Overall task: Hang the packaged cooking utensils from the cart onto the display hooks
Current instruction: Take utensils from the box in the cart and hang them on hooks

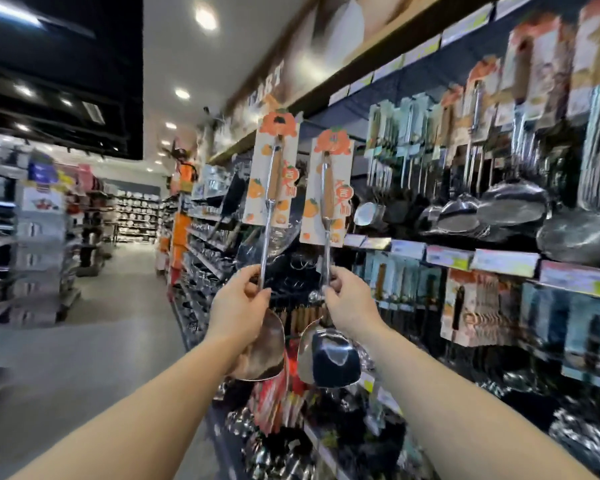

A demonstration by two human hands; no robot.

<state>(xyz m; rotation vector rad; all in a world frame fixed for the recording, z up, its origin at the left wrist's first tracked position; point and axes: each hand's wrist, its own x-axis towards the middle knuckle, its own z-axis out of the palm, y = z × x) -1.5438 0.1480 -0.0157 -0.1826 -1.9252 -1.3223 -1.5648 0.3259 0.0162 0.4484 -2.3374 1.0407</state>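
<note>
I hold two packaged steel spatulas upright in front of the display wall. My left hand pinches the metal shaft of the left spatula, whose white card with orange fruit prints points up and whose blade hangs below my wrist. My right hand pinches the shaft of the right spatula, with the same kind of card and its shiny blade below. Both cards' tops are level with the upper row of hanging utensils, apart from the hooks. The cart is out of view.
Ladles and skimmers hang on the right wall above a shelf edge with price labels. More carded utensils hang below it. The aisle floor runs away on the left between shelving units.
</note>
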